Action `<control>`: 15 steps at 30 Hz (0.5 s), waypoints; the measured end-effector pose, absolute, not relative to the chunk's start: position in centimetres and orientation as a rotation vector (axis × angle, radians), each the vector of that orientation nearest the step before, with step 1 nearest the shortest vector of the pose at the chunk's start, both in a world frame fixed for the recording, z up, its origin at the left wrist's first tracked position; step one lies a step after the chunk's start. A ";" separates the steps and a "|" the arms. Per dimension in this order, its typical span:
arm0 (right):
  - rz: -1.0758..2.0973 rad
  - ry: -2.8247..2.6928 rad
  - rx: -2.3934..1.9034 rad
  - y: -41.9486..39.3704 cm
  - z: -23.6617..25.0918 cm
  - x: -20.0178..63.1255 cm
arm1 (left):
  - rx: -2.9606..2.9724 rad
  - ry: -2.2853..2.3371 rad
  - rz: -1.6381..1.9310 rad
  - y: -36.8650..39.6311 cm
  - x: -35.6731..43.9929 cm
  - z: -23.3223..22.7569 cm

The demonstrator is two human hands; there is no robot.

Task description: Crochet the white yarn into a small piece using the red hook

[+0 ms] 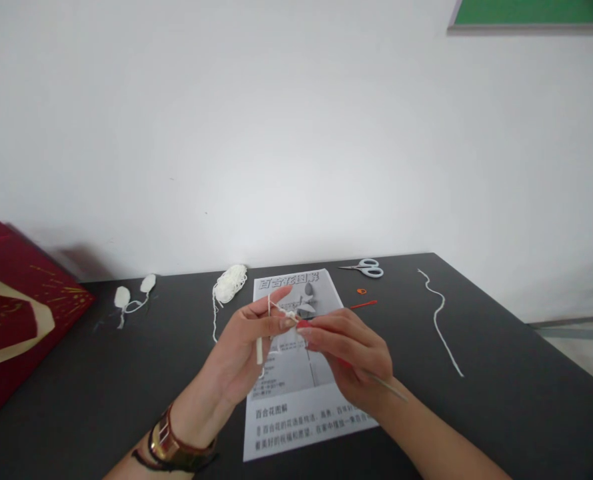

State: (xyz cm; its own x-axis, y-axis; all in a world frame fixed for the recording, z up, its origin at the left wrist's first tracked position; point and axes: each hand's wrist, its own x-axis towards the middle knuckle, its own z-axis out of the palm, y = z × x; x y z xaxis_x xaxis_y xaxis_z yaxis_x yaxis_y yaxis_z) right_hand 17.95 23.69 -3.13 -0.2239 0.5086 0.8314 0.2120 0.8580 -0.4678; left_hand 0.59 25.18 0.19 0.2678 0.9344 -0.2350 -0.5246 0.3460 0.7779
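My left hand [244, 347] pinches a small white crochet piece [290, 313], with white yarn looped over its raised forefinger and trailing down past the palm. My right hand [351, 350] grips a crochet hook [386, 387], its tip at the white piece and its thin shaft sticking out back over the wrist. Both hands hover just above a printed instruction sheet [301, 420] on the dark table [501, 413]. A white yarn ball [230, 283] lies behind the left hand.
Scissors [367, 268], a small orange marker ring [361, 291], a red hook [364, 305] and a loose white yarn strand [439, 320] lie to the right. Two white crocheted petals [134, 293] sit at the left, beside a red gift bag [11, 320].
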 end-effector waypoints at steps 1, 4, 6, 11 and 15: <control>0.472 -1.699 -0.575 23.7 -3.0 17.8 | 0.647 0.775 1.064 25.2 0.4 0.4; 0.892 -1.415 -0.618 23.9 -2.3 17.3 | 0.678 0.804 1.040 25.2 0.1 0.8; 1.032 -1.307 -0.628 24.0 -1.9 17.2 | 0.719 0.834 1.040 25.1 0.1 0.9; 1.139 -1.233 -0.659 24.2 -1.6 17.3 | 0.807 0.891 1.039 24.8 -0.2 1.1; 1.203 -1.182 -0.647 24.3 -2.1 17.6 | 0.853 0.913 1.007 24.7 -0.5 1.1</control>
State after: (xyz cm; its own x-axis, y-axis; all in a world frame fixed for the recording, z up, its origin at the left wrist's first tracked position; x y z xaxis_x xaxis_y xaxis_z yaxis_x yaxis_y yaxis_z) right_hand 17.58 24.29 -2.09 -0.0749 0.9367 0.3419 -0.3584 0.2947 -0.8859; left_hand -0.54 24.74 1.06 0.2584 0.9398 -0.2237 -0.3144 0.3008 0.9004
